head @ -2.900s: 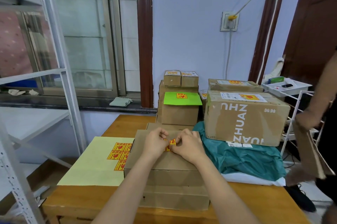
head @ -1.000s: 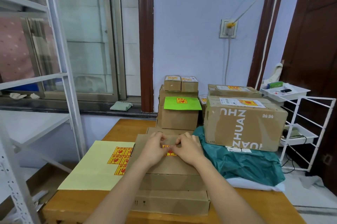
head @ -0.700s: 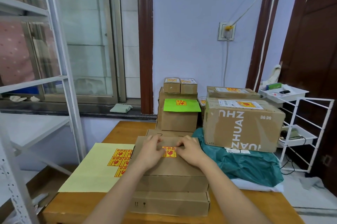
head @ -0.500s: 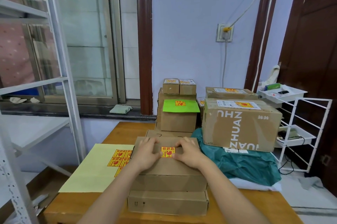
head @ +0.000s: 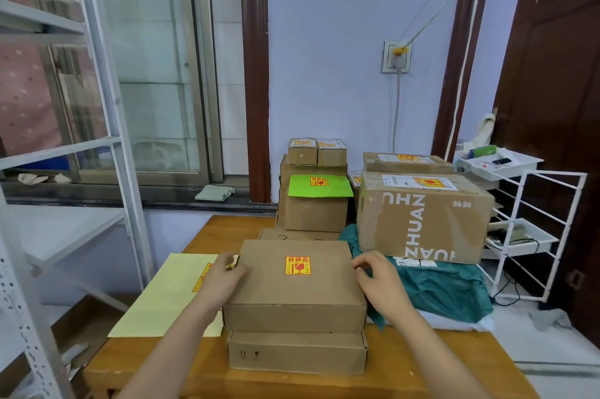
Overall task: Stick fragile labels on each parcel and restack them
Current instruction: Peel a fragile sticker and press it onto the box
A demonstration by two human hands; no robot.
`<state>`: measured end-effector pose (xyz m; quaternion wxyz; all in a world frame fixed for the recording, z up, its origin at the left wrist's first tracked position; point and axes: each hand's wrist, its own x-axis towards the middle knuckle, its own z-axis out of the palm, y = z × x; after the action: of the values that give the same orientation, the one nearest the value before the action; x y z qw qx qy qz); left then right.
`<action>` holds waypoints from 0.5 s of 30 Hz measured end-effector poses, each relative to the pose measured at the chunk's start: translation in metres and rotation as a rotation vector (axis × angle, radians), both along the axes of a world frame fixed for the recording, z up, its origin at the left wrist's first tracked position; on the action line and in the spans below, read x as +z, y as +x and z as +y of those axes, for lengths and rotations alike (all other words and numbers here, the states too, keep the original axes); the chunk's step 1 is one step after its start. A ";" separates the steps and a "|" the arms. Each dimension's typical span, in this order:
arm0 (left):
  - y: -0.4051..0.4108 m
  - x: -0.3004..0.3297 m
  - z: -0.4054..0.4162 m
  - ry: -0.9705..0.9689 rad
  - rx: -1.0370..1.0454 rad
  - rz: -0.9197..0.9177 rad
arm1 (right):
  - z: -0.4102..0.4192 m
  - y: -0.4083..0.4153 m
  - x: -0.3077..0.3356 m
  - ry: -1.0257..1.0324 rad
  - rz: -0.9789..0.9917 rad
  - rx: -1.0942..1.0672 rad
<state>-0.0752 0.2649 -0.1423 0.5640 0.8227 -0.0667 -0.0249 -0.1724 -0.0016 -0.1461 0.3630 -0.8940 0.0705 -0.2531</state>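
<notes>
I see the labelled cardboard box (head: pixel 297 285) on a lower flat box (head: pixel 297 352) near the bench's (head: pixel 220 233) front edge, its red-and-yellow fragile label (head: pixel 297 265) stuck on top. My left hand (head: pixel 224 280) rests against its left edge, fingers relaxed; my right hand (head: pixel 378 281) touches its right edge, fingers loosely curled, holding nothing. The yellow label sheet (head: pixel 165 298) lies beside it on the left.

Nine cardboard boxes (head: pixel 297 285), one teal bag (head: pixel 444 288), one label sheet (head: pixel 165 298).
</notes>
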 end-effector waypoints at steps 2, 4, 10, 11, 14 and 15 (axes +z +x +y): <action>-0.001 -0.007 0.004 -0.110 -0.010 0.120 | -0.002 -0.008 -0.009 0.009 0.003 -0.035; -0.002 -0.013 0.005 -0.216 -0.027 0.216 | -0.003 -0.012 -0.017 -0.009 -0.007 -0.074; -0.010 -0.019 0.009 -0.466 -0.039 0.325 | 0.005 -0.015 -0.024 -0.199 0.028 -0.189; -0.012 -0.019 0.009 -0.492 -0.038 0.332 | 0.007 -0.016 -0.024 -0.209 0.041 -0.198; -0.018 -0.015 0.009 -0.550 -0.022 0.312 | 0.018 -0.015 -0.021 -0.188 0.038 -0.215; -0.019 -0.012 0.010 -0.566 -0.008 0.294 | 0.021 -0.015 -0.018 -0.169 0.022 -0.215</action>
<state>-0.0945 0.2748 -0.1546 0.7739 0.6205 0.0078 -0.1261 -0.1876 0.0193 -0.1643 0.2563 -0.9113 0.1484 -0.2859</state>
